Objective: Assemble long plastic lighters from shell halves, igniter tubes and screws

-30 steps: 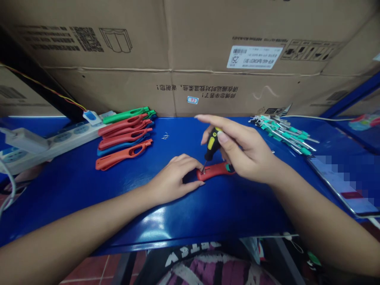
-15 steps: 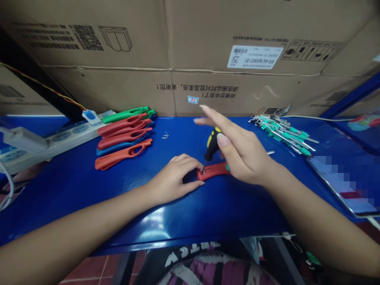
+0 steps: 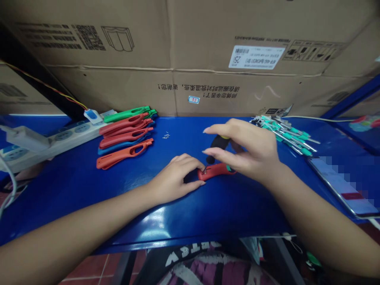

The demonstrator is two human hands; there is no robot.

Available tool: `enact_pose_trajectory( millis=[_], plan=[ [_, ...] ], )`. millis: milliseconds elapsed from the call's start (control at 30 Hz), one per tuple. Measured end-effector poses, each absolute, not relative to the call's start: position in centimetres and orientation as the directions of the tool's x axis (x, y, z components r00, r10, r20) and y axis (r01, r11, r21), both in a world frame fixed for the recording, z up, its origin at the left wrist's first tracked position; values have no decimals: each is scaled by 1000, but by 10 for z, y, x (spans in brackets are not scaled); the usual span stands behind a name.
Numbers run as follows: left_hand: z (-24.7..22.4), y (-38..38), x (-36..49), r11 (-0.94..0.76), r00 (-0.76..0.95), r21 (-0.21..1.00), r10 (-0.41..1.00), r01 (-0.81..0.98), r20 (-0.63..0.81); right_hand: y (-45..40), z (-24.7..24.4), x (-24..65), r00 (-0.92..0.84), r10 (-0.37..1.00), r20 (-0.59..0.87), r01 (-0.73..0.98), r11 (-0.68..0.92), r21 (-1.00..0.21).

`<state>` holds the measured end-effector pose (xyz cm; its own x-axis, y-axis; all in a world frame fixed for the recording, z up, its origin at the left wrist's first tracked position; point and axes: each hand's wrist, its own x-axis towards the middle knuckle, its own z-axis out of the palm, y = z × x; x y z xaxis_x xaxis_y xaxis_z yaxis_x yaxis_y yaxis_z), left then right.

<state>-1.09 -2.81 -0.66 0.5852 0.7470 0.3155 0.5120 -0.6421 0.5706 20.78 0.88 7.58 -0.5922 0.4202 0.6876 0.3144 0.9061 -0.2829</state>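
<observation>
On the blue table lies a red lighter handle [image 3: 214, 170], a bit of green showing near its right end. My left hand [image 3: 178, 176] pinches its left end between thumb and fingers, holding it against the tabletop. A black and yellow screwdriver [image 3: 218, 147] stands tilted over that same end, its tip down by my left fingertips. The fingers of my right hand [image 3: 247, 148] are curled around the screwdriver's handle, with thumb and forefinger extended to the left. The right hand partly covers the tool and the casing's right end.
Several coloured lighter handles [image 3: 124, 154] lie stacked at left beside a white power strip [image 3: 67, 136]. Tiny screws [image 3: 166, 135] sit near the middle back. Metal rods with green parts [image 3: 289, 136] are piled at right, near a phone [image 3: 341, 190]. A cardboard box [image 3: 133, 87] stands behind.
My right hand has turned and lowered around the screwdriver, its fingers now pointing left rather than up. The left hand and the red lighter handle stay in place.
</observation>
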Motion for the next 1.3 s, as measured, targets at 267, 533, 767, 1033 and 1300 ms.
enact_pose_trajectory(
  millis=[267, 533, 767, 1033, 1300],
  plan=[
    [-7, -28, -11, -643, 590, 575, 744, 505, 314, 7, 74, 205, -562, 447, 696, 237, 893, -382],
    [-6, -28, -11, -639, 592, 581, 745, 504, 307, 8, 76, 205, -579, 468, 667, 236, 880, -413],
    [-7, -28, -10, -642, 589, 579, 744, 503, 315, 10, 80, 208, -616, 393, 683, 223, 918, -327],
    [-6, -28, -10, -639, 586, 586, 746, 498, 316, 10, 77, 208, -596, 393, 700, 285, 919, -274],
    [-5, -28, -11, -637, 590, 590, 746, 496, 309, 12, 77, 211, -614, 360, 702, 338, 924, -178]
  ],
)
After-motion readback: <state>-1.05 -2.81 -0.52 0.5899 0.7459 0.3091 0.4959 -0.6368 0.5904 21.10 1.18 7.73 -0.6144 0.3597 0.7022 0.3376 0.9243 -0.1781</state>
